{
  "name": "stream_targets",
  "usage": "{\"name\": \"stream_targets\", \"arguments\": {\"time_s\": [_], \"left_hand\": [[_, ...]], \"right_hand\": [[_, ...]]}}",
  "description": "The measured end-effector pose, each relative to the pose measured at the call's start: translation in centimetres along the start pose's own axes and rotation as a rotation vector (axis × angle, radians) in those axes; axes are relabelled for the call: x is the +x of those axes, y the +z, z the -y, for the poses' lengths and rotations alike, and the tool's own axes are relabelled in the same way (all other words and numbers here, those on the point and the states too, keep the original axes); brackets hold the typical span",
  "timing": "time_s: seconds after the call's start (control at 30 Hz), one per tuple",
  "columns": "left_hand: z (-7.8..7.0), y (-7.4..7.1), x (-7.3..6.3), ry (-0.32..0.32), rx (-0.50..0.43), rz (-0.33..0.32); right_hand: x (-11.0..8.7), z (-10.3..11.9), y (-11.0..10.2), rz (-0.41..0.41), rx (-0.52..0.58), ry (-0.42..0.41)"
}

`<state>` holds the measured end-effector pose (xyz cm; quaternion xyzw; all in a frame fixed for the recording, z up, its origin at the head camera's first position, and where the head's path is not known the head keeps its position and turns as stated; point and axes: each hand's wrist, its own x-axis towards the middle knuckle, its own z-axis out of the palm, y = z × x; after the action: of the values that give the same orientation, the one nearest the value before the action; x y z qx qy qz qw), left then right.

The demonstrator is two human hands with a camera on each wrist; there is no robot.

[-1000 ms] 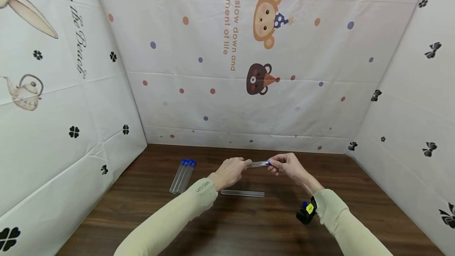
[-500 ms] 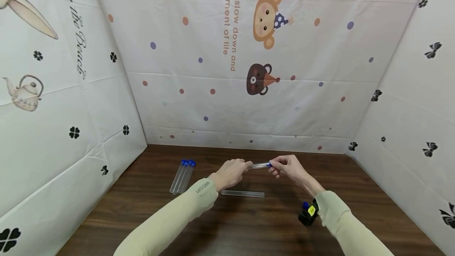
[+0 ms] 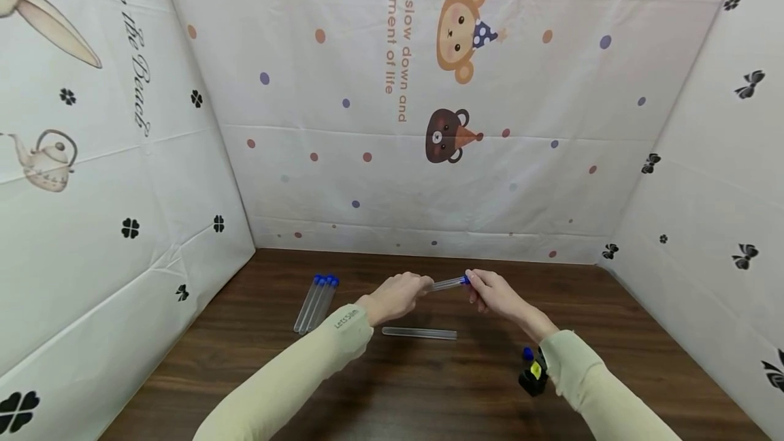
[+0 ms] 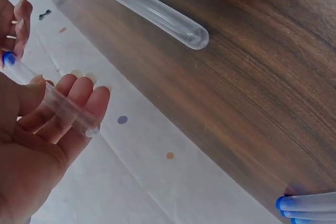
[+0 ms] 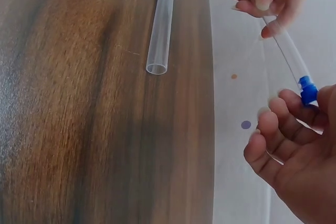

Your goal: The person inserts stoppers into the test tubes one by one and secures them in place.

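Note:
My left hand (image 3: 398, 296) holds a clear plastic test tube (image 3: 446, 284) above the far part of the table, its capped end toward the right. In the left wrist view the tube's rounded end (image 4: 90, 129) lies across the curled fingers, under the thumb. Between thumb and forefinger, my right hand (image 3: 501, 297) pinches a blue cap (image 5: 308, 95) at the tube's mouth; part of the cap's narrower section shows outside the tube in the right wrist view. Nearer to me, an uncapped test tube (image 3: 419, 333) lies sideways on the table, its open end (image 5: 157, 68) facing right.
Several test tubes with blue caps (image 3: 315, 305) lie side by side on the left of the brown wooden table (image 3: 392, 393). A loose blue cap (image 3: 527, 354) sits by the right wrist, beside the black wrist camera (image 3: 533, 378). Printed white cloth (image 3: 343, 182) walls the back and sides.
My right hand has turned a little at the cap, its thumb and fingers shifting, and its wrist has moved slightly down and right. The left hand has stayed nearly still with the tube.

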<state>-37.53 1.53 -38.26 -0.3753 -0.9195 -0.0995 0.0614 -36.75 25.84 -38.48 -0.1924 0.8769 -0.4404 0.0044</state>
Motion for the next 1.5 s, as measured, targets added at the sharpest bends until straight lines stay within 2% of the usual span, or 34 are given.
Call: {"name": "stream_targets", "arguments": {"time_s": [0.17, 0.3, 0.57, 0.7, 0.87, 1.03, 1.3, 1.5], "left_hand": [[-0.4, 0.0, 0.1, -0.001, -0.049, 0.008], [-0.7, 0.4, 0.3, 0.006, -0.075, -0.004], [-1.1, 0.8, 0.5, -0.025, -0.106, -0.015], [-1.4, 0.9, 0.6, -0.037, -0.115, -0.03], [-1.8, 0.9, 0.7, -0.051, -0.084, -0.049], [-2.2, 1.0, 0.8, -0.066, -0.043, -0.064], [-2.9, 1.3, 1.1, -0.089, 0.017, -0.079], [-3.1, 1.5, 1.3, -0.092, 0.018, -0.085]], "right_hand": [[-0.1, -0.1, 0.3, -0.017, 0.056, 0.059], [-0.2, -0.1, 0.7, -0.037, 0.05, 0.069], [0.0, -0.4, 1.2, -0.093, -0.071, 0.047], [0.3, -0.3, 1.3, -0.148, -0.183, 0.005], [0.6, -0.4, 1.5, -0.226, -0.32, -0.033], [0.7, -0.6, 1.8, -0.232, -0.343, 0.011], [0.4, -0.9, 1.7, -0.232, -0.353, 0.012], [0.2, -0.7, 1.4, -0.222, -0.347, 0.02]]}}
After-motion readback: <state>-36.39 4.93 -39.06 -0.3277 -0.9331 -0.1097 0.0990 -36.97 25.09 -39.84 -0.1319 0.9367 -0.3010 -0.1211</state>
